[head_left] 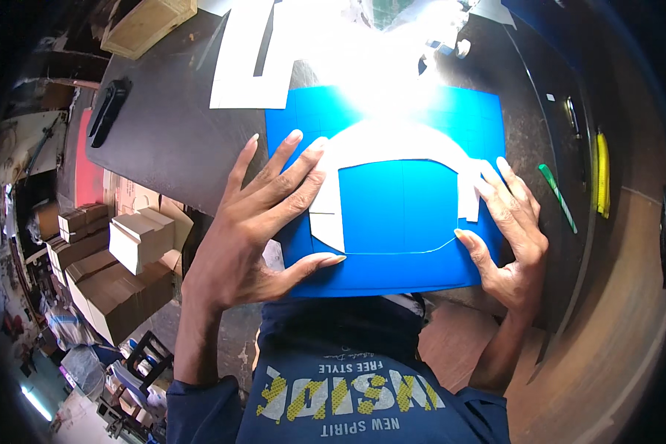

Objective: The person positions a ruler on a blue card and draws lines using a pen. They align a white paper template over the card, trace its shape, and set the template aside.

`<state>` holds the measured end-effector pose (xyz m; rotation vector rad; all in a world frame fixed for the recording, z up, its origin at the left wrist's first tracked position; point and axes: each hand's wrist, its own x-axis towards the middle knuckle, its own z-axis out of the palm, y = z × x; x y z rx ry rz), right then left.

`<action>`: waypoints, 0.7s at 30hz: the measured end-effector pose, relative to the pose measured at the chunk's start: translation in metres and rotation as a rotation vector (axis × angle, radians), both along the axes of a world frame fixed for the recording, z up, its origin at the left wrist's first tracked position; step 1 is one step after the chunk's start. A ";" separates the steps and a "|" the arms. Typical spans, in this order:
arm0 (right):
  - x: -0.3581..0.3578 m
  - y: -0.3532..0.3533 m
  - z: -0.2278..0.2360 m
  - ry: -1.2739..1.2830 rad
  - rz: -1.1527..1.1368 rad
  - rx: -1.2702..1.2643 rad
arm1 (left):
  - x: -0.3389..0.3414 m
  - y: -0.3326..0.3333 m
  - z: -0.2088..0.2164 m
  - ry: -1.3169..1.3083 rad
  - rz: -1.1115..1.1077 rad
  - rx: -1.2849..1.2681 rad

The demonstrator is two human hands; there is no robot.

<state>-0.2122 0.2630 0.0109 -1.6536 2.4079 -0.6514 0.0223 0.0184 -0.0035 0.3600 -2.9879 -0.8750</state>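
Note:
A blue sheet [399, 272] lies on the dark table right in front of me. On top of it rests a white arch-shaped template [327, 207], its upper part washed out by glare. A thin pale line curves across the blue below the arch, between its two legs. My left hand [248, 222] is open with fingers spread, its fingertips on the template's left leg and its thumb at the left end of the line. With fingers stretched out, my right hand [516, 233] presses on the right leg and the sheet's right side, thumb near the line's right end.
Beyond the sheet, a white card with a slot [229, 70] lies by a wooden box [152, 26]. A black object [109, 111] sits at the left edge. To the right are a green-and-white pen-like stick [557, 197] and a yellow strip [601, 176]. Cardboard boxes [118, 288] are stacked at left.

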 end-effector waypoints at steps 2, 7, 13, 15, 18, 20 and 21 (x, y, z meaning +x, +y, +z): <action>-0.001 -0.001 0.001 -0.002 0.002 0.000 | 0.000 0.000 0.000 -0.005 0.008 0.007; 0.000 0.000 0.001 -0.008 0.011 0.007 | -0.002 0.001 0.004 -0.025 0.002 -0.043; 0.000 -0.001 0.002 -0.014 0.013 0.001 | -0.007 0.003 0.018 -0.086 -0.005 -0.131; 0.000 -0.001 0.001 -0.019 0.009 0.000 | -0.008 0.003 0.020 -0.091 -0.002 -0.142; 0.001 -0.001 0.001 -0.025 -0.001 -0.001 | -0.008 0.003 0.020 -0.102 0.003 -0.154; 0.001 0.000 0.002 -0.022 -0.007 -0.001 | -0.009 0.003 0.020 -0.104 -0.010 -0.154; 0.001 0.000 0.002 -0.024 -0.006 0.000 | -0.008 0.003 0.020 -0.105 -0.007 -0.159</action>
